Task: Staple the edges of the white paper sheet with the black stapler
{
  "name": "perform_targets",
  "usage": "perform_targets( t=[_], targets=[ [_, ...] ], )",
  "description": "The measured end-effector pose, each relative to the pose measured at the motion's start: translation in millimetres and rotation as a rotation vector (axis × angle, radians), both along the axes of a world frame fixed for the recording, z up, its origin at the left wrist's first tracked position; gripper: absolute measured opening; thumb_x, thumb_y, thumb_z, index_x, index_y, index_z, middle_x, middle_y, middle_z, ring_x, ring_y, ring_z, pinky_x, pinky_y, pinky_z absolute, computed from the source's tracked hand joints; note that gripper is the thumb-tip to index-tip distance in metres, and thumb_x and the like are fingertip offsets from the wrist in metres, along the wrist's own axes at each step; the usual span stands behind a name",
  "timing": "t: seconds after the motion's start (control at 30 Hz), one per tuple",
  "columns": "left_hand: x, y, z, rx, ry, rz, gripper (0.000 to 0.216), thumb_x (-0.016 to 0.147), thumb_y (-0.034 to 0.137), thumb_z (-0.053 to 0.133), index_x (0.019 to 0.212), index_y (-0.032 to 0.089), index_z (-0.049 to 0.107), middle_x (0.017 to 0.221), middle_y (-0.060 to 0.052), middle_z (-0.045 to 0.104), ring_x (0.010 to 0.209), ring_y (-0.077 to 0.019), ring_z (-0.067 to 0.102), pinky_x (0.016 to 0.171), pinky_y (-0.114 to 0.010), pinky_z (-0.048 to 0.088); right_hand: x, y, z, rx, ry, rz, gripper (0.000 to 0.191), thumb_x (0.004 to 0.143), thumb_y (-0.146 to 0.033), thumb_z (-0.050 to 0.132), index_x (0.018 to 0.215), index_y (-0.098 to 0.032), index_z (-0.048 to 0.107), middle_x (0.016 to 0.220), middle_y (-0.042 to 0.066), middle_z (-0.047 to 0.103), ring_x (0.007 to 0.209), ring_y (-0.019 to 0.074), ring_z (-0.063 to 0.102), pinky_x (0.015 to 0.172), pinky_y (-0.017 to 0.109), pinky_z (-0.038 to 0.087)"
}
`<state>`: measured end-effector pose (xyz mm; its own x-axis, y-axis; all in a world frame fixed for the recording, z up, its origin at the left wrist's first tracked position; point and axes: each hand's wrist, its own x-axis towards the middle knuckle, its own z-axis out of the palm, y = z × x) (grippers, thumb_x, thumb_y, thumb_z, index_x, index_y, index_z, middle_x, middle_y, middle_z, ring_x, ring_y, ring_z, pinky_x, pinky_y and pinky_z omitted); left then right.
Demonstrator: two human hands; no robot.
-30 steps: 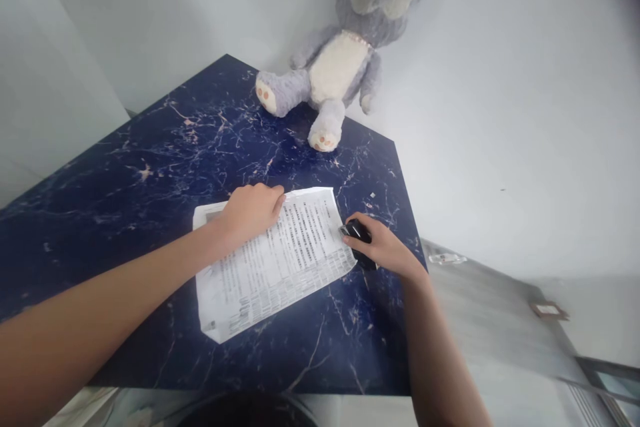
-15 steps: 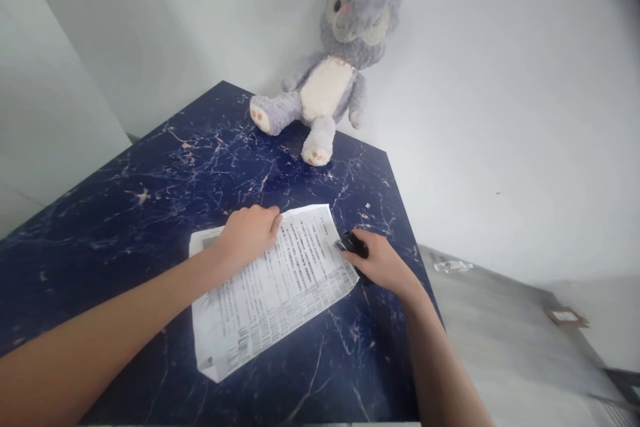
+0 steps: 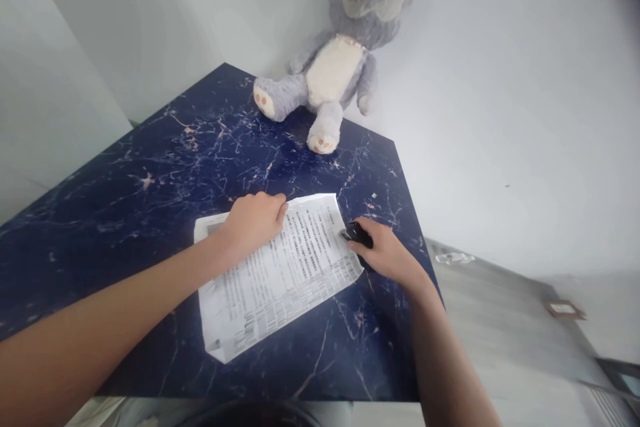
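Observation:
A printed sheet of paper (image 3: 280,277) lies on the dark blue marble-patterned table (image 3: 150,173). My left hand (image 3: 250,220) rests on the paper's upper part with the fingers curled, pressing it down. My right hand (image 3: 383,253) is closed on a small black stapler (image 3: 357,235) at the paper's right edge. The stapler's front end meets the sheet's edge.
A grey and cream plush rabbit (image 3: 337,60) sits at the table's far corner against the white wall. A tiny white scrap (image 3: 373,196) lies on the table beyond the stapler. The table's right edge runs close to my right wrist; grey floor lies beyond.
Both hands, paper and stapler keep the same arrangement. Only the camera view has shifted slightly.

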<state>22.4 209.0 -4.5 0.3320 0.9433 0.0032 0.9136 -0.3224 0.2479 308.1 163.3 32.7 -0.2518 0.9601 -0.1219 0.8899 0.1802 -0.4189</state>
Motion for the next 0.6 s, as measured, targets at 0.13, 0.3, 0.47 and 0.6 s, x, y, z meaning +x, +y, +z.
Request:
perform_targets(
  t=[0.13, 0.3, 0.47, 0.6],
  targets=[
    [0.2, 0.5, 1.3, -0.012, -0.001, 0.008, 0.039, 0.104, 0.034, 0.035, 0.098, 0.020, 0.071, 0.083, -0.012, 0.073, 0.074, -0.0312, 0.072, 0.067, -0.040, 0.049, 3.1, -0.2, 3.2, -0.007, -0.009, 0.073, 0.005, 0.087, -0.022, 0.060, 0.089, -0.021, 0.056, 0.092, 0.006, 0.066, 0.083, 0.0223, 0.060, 0.075, 0.035, 0.041],
    [-0.3, 1.5, 1.1, -0.006, -0.027, 0.003, 0.038, 0.103, 0.033, 0.035, 0.096, 0.020, 0.071, 0.082, -0.011, 0.073, 0.073, -0.0311, 0.072, 0.066, -0.040, 0.049, 3.8, 0.2, 5.1, -0.003, -0.009, 0.146, 0.006, 0.087, -0.017, 0.059, 0.090, -0.022, 0.056, 0.093, 0.005, 0.062, 0.084, 0.0204, 0.058, 0.075, 0.034, 0.041],
    [-0.9, 1.6, 1.8, -0.024, -0.031, -0.004, 0.038, 0.103, 0.033, 0.035, 0.097, 0.020, 0.071, 0.082, -0.011, 0.072, 0.073, -0.0304, 0.071, 0.067, -0.040, 0.049, 2.0, 1.2, 1.0, 0.019, -0.009, 0.127, 0.006, 0.087, -0.018, 0.059, 0.090, -0.021, 0.056, 0.093, 0.006, 0.062, 0.084, 0.0217, 0.057, 0.075, 0.035, 0.041],
    [-1.1, 2.1, 2.5, -0.045, -0.030, -0.004, 0.040, 0.104, 0.033, 0.035, 0.099, 0.020, 0.072, 0.084, -0.012, 0.073, 0.075, -0.0306, 0.071, 0.070, -0.041, 0.050, 1.6, 1.6, -2.4, 0.055, -0.011, 0.099, 0.004, 0.088, -0.018, 0.057, 0.090, -0.021, 0.056, 0.092, 0.008, 0.063, 0.084, 0.0234, 0.057, 0.075, 0.037, 0.041]
  ],
)
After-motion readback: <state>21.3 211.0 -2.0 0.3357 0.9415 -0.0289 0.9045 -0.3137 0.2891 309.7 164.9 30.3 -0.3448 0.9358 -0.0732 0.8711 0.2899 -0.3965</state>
